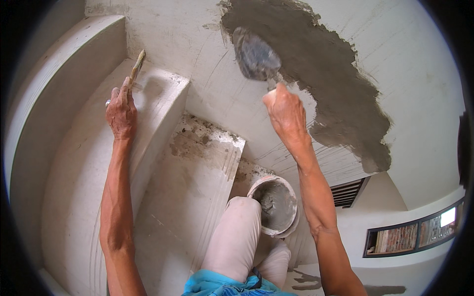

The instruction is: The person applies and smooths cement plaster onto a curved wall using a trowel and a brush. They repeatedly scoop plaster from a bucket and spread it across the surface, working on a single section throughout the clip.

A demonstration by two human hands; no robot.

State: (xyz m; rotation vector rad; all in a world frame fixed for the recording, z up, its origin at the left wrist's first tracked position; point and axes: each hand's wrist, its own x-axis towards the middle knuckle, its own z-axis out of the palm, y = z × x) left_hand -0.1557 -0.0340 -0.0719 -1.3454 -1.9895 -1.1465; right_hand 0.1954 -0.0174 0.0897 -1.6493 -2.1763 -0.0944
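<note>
My right hand (288,114) is closed round the handle of a pointing trowel (256,55). Its grey, slightly blurred blade is at the left edge of a dark patch of wet mortar (321,64) on the pale wall; whether blade and wall touch, I cannot tell. In my left hand (121,114) is a narrow wooden tool (138,66), seen edge-on and stained, its exact kind unclear. That hand is over an upper stair step (94,143), close to the wall. A ring shows on one of its fingers.
By my knee stands a round bucket (252,190) with grey mortar (274,204) inside. Pale steps run along the wall, and a lower step (182,177) has dark splashes. Lower right are a slatted vent (348,192) and a dark-framed window opening (395,239).
</note>
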